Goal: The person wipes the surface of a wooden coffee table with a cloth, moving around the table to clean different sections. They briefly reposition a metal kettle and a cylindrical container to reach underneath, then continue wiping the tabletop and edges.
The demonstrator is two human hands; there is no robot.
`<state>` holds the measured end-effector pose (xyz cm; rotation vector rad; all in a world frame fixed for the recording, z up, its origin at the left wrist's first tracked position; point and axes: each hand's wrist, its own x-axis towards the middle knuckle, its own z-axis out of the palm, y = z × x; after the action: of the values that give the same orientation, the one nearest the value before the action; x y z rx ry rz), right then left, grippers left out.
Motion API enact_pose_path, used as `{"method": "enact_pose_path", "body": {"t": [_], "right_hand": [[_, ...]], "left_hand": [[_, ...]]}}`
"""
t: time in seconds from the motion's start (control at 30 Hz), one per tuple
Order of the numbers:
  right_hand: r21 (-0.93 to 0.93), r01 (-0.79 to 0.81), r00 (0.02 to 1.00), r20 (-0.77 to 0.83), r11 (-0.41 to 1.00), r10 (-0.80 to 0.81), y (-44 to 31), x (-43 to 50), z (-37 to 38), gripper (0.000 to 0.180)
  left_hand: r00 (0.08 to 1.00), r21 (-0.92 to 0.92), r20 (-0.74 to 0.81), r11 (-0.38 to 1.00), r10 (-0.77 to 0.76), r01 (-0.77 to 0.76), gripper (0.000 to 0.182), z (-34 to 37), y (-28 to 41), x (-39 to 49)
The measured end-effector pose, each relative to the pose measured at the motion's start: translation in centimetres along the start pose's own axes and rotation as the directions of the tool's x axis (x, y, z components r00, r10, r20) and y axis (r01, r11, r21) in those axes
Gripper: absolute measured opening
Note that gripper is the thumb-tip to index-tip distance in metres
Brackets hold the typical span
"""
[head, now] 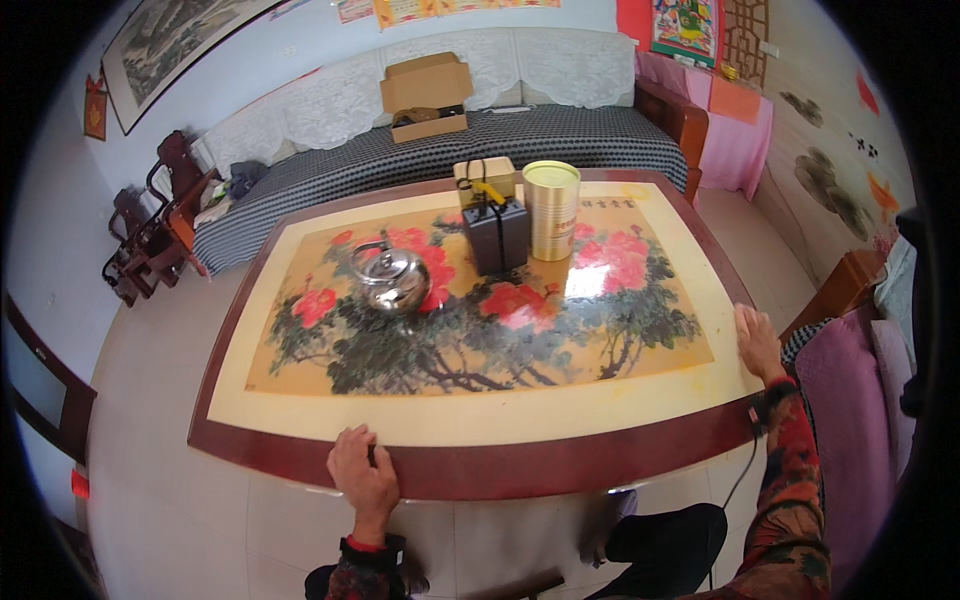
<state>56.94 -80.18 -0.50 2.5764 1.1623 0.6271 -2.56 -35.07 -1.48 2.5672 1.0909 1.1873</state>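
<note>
My left hand (364, 469) rests on the front edge of the table (525, 469), its fingers loosely bent and its thumb apart, holding nothing. At the table's right edge lies my right hand (756, 341), also without anything in it. The table has a dark red wooden border around a glossy top printed with pink peonies. A shiny metal kettle (394, 281) stands left of the middle, its handle raised. Farther right, a dark box (496, 236) with a black cord and a yellow piece on top stands beside a tall gold tin (552, 214). A light yellowish box (487, 169) is partly hidden behind the dark one.
Behind the table runs a long sofa (330, 172) with a dark patterned cover and lace backs; an open cardboard box (429, 97) sits on it. Dark wooden chairs (146, 232) stand at the left. A black cable (742, 476) hangs beside my right sleeve, near pink-covered seating (844, 405).
</note>
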Motion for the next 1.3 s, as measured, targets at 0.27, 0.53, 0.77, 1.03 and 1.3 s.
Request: {"method": "enact_pose_path", "body": {"t": [0.27, 0.53, 0.77, 1.03, 1.3], "right_hand": [[0.050, -0.200, 0.968, 0.165, 0.979, 0.189, -1.7, -11.6, -3.5, 0.062], [0.070, -0.326, 0.882, 0.382, 0.943, 0.277, -10.7, -1.4, -5.0, 0.065], [0.193, 0.403, 0.852, -0.437, 0.895, -0.289, -35.0, 11.7, -10.3, 0.050], [0.304, 0.575, 0.809, -0.349, 0.760, -0.473, -64.2, 15.4, -22.0, 0.066], [0.524, 0.696, 0.715, -0.455, 0.490, -0.530, -79.2, 7.9, -33.6, 0.059]], "left_hand": [[0.999, 0.030, -0.028, 0.999, 0.022, -0.021, 0.028, 0.2, 0.1, -0.3], [0.997, -0.159, 0.062, 0.987, 0.045, -0.035, 0.035, -1.4, -0.7, -2.1], [0.976, -0.403, 0.120, 0.889, -0.184, 0.217, 0.028, -6.6, -4.4, -3.4], [0.955, -0.264, -0.070, 0.929, -0.287, 0.260, 0.026, -11.5, -10.0, -3.9], [0.873, -0.311, -0.179, 0.868, -0.453, 0.387, 0.024, -13.1, -14.6, -2.5]]}}
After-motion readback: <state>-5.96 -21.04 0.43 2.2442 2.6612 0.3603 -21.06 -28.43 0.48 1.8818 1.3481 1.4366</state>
